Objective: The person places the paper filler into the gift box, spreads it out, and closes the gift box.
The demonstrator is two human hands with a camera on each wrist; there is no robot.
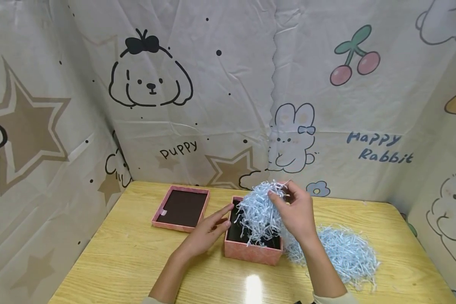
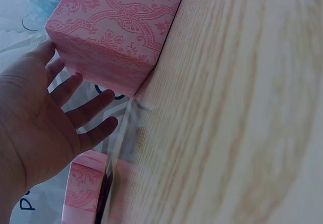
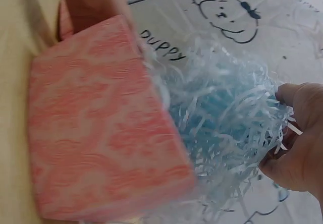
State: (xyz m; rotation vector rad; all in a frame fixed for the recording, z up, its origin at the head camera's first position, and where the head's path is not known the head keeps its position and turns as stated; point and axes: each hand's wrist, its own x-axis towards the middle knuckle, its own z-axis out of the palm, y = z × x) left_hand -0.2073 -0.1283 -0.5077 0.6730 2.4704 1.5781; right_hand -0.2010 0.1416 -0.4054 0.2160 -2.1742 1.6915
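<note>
A pink patterned box (image 1: pixel 252 252) with a dark inside stands on the table, its top uncovered. Above its opening, my right hand (image 1: pixel 297 211) pinches a clump of light blue shredded paper (image 1: pixel 261 213) between thumb and fingers. In the right wrist view the shredded paper (image 3: pixel 222 113) hangs loosely in strands from the right hand (image 3: pixel 300 138). My left hand (image 1: pixel 205 232) is at the box's left side, fingers extended. The left wrist view shows its fingers (image 2: pixel 68 90) spread, with a fingertip at the box's (image 2: pixel 116 32) edge.
Left of the box lies a pink lid (image 1: pixel 180 209), its dark inside facing up. A loose pile of light blue shredded paper (image 1: pixel 346 255) rests on the wooden table (image 1: pixel 137 261) to the right, partly behind my right forearm. A printed cloth (image 1: pixel 220 84) hangs behind the table.
</note>
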